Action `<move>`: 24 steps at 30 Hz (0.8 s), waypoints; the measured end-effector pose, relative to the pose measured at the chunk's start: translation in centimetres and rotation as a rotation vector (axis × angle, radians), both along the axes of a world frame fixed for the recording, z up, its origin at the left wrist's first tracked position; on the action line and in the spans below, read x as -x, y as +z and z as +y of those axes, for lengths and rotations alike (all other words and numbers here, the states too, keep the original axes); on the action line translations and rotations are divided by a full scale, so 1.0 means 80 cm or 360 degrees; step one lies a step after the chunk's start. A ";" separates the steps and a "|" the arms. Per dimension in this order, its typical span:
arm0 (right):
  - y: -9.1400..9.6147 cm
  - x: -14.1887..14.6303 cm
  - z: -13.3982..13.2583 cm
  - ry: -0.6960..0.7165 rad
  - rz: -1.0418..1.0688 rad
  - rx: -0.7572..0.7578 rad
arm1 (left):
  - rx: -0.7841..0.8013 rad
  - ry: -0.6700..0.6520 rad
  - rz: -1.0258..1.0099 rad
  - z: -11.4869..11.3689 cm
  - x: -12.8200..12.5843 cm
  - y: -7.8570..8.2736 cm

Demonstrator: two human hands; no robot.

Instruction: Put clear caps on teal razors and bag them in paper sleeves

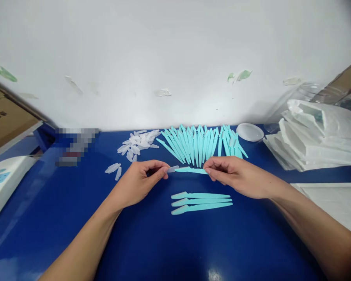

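Between finger and thumb, my left hand [144,179] pinches a small translucent blade cap [173,169]. My right hand [236,175] grips a turquoise eyebrow razor [193,170] by its handle end, blade pointing left. Cap and razor tip meet or slightly overlap; whether the blade is inside cannot be told. Below them three razors [203,202] lie side by side, each with a pale cover or edge on its blade. A fanned heap of turquoise razors [193,144] lies behind my hands. Left of it is a pile of loose caps [137,143], with several caps [113,168] nearer me.
A clear round lid [250,132] lies right of the razors. White plastic bags [318,136] are stacked at the right, above a white tray [330,203]. A white device with blue buttons [6,183] and a cardboard box [8,113] stand left. A wall [175,58] closes the blue table's back.
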State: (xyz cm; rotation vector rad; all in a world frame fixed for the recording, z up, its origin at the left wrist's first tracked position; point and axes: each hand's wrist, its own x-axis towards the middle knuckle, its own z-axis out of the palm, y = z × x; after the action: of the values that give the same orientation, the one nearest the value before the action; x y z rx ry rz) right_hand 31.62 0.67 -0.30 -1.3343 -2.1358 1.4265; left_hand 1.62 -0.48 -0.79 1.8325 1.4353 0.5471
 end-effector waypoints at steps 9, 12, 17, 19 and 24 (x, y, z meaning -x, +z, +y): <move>-0.001 0.005 -0.007 0.0101 -0.0013 0.0004 | 0.0054 -0.0137 -0.0040 -0.008 -0.014 -0.005; 0.004 0.006 -0.009 0.0135 -0.0010 -0.0018 | -0.0031 -0.0074 -0.0020 -0.007 -0.005 -0.003; 0.006 -0.001 -0.007 0.0038 -0.0040 -0.0069 | 0.0013 0.0024 0.0055 -0.001 0.019 -0.002; 0.005 -0.002 -0.007 0.0023 -0.0038 -0.0057 | 0.0076 -0.0030 0.0032 -0.003 0.015 -0.002; 0.004 -0.003 -0.008 0.0031 -0.0024 -0.0048 | 0.0103 -0.0061 -0.0012 -0.008 0.003 -0.002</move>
State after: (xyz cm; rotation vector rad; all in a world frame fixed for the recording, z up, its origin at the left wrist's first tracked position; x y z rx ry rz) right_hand 31.84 0.02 0.01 -1.3212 -2.1772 1.3899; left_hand 1.39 -1.09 -0.95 1.8014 1.3942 0.4827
